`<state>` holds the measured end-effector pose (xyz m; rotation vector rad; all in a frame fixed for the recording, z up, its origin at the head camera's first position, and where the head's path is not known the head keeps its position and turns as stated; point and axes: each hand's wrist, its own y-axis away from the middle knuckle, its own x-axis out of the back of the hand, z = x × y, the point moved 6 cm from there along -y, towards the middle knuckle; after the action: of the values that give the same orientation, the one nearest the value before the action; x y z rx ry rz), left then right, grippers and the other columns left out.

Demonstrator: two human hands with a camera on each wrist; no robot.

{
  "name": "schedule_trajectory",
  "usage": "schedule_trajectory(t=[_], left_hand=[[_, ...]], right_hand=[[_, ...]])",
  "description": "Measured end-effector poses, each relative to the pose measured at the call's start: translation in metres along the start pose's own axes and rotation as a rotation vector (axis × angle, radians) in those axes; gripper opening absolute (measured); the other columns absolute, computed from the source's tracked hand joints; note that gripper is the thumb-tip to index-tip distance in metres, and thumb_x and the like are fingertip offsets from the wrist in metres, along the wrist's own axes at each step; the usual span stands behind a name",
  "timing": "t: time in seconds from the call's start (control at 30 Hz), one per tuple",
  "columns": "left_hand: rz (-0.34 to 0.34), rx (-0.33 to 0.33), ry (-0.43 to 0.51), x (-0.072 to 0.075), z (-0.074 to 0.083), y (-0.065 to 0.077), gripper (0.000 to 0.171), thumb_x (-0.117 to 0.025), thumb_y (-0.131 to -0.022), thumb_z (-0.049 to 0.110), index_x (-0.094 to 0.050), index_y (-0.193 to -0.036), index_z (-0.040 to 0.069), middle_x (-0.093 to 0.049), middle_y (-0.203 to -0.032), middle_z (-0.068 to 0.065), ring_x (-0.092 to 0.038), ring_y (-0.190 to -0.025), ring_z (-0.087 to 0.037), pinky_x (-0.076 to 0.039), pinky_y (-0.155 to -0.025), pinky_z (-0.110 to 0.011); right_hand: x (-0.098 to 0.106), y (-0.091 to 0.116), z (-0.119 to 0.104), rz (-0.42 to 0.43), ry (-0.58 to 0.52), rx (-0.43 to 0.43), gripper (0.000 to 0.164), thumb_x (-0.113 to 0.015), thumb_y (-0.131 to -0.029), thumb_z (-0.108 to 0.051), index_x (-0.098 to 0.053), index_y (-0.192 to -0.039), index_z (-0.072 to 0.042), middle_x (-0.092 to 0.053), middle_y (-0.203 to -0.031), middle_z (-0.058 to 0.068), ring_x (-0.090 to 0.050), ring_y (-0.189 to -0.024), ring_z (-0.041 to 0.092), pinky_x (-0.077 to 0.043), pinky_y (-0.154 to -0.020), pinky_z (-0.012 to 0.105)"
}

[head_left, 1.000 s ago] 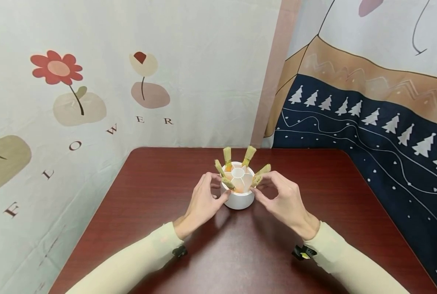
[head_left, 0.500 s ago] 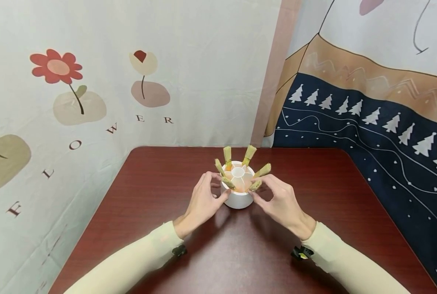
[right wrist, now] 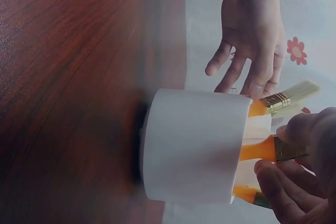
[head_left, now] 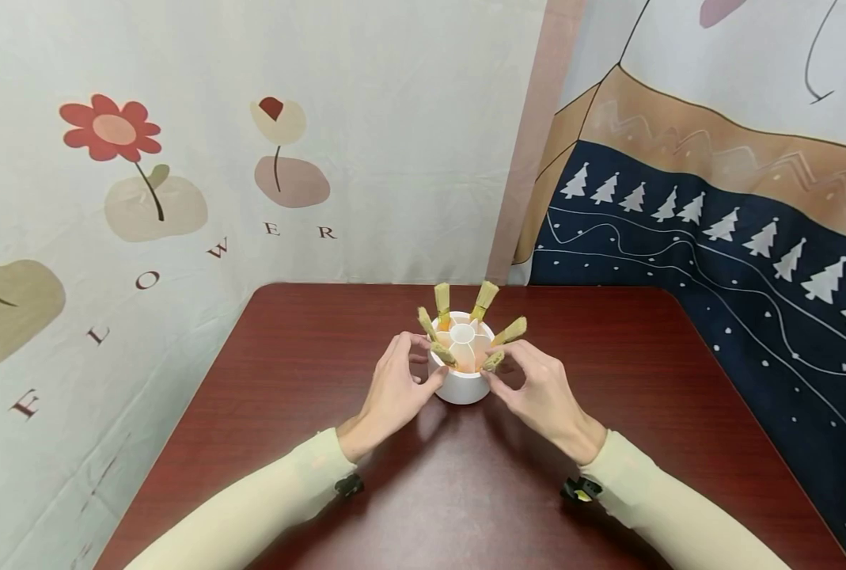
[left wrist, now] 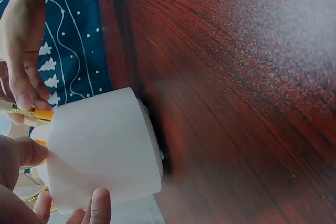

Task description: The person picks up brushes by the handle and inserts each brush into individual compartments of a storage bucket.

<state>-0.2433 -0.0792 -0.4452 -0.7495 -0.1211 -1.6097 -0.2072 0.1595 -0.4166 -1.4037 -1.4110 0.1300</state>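
Observation:
A white round holder (head_left: pixel 463 389) with divided compartments stands on the table and carries several paintbrushes, bristles up and leaning outward. They have orange handles, gold ferrules and pale bristles, as with the brush (right wrist: pixel 278 100) at the holder's far side in the right wrist view. My left hand (head_left: pixel 392 388) grips the holder's left side, thumb at the rim and fingers along the wall. My right hand (head_left: pixel 549 388) pinches the front-right paintbrush (right wrist: pixel 286 149) near its ferrule, while its handle sits inside the holder. The lower ends of the handles are hidden by the wall.
The dark red wooden table (head_left: pixel 309 340) extends around the holder. Behind it hangs a pale flower-print cloth (head_left: pixel 408 142), and a dark blue cloth (head_left: pixel 629 237) with white trees hangs at the right. Both wrists carry small black devices (head_left: pixel 349 484).
My right hand has shifted slightly left and toward me with the front-right paintbrush, which now stands farther apart from the brush behind it. My left hand has stayed on the holder.

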Motion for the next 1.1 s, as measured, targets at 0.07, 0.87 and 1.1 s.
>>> schedule_trajectory(t=[0.07,0.87,1.1], left_hand=[[0.000,0.000,-0.001,0.000,0.001,0.000,0.042,-0.088,-0.099,0.015,-0.065,-0.134,0.008,-0.071,-0.134,-0.022,-0.083,-0.120,-0.041,-0.073,-0.086,-0.047],[0.003,0.009,-0.036,-0.001,0.004,0.001,0.043,-0.088,-0.100,0.018,-0.065,-0.135,0.009,-0.071,-0.137,-0.020,-0.083,-0.120,-0.037,-0.073,-0.086,-0.043],[0.016,0.011,-0.019,-0.001,0.004,0.003,0.043,-0.089,-0.099,0.018,-0.066,-0.134,0.009,-0.070,-0.140,-0.018,-0.082,-0.120,-0.038,-0.073,-0.088,-0.053]], right_hand=[[-0.001,0.001,0.001,0.008,0.000,0.002,0.040,-0.098,-0.087,0.005,-0.080,-0.121,-0.004,-0.083,-0.109,0.005,-0.084,-0.091,0.018,-0.071,-0.078,0.033],[0.000,0.007,0.002,-0.026,-0.022,-0.038,0.041,-0.096,-0.089,0.006,-0.079,-0.126,-0.002,-0.084,-0.109,0.010,-0.088,-0.092,0.023,-0.073,-0.079,0.035],[0.004,0.012,0.005,-0.065,-0.010,-0.084,0.038,-0.096,-0.091,0.004,-0.080,-0.125,0.000,-0.084,-0.111,0.013,-0.087,-0.093,0.021,-0.073,-0.082,0.033]])
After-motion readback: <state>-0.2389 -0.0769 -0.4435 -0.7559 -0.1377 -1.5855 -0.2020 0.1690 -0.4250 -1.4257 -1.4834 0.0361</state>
